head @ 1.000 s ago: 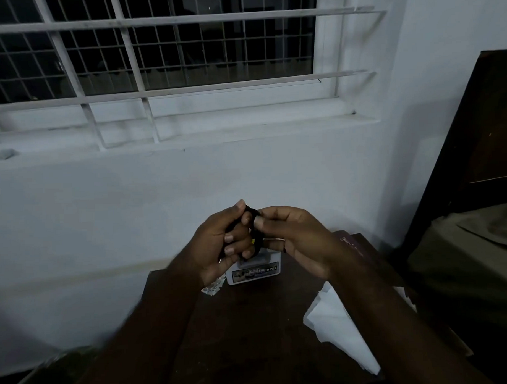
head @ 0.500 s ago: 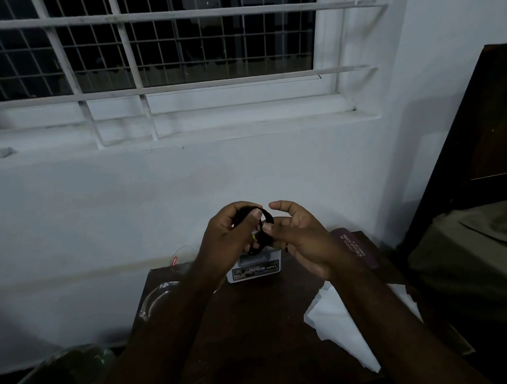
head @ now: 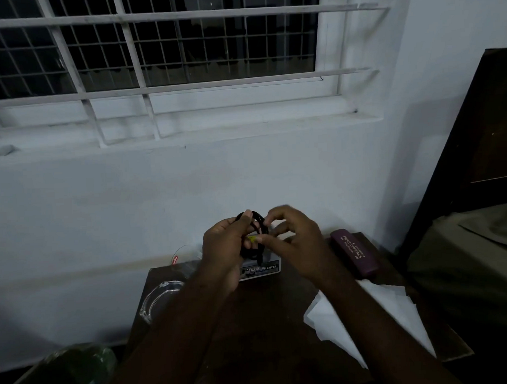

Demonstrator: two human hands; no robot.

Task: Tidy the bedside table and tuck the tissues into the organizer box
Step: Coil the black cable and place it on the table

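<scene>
Above the dark wooden bedside table (head: 268, 332), my left hand (head: 225, 244) grips a coiled black cable (head: 255, 235) that has a small yellow tag. My right hand (head: 294, 242) pinches the same coil from the right, near the tag. Behind and below the hands stands a small white box (head: 263, 269) printed OPEL, partly hidden by my left wrist. White tissue paper (head: 385, 310) lies spread on the table's right side under my right forearm.
A maroon spectacle case (head: 353, 253) lies at the table's back right. A clear glass dish (head: 159, 298) sits at the left edge, a clear lid with a red label (head: 180, 257) behind it. A white wall stands close behind; dark furniture is to the right.
Both hands have kept working the black cable, which now shows as a larger loop with a yellow tag. My left arm has shifted right, uncovering the glass dish.
</scene>
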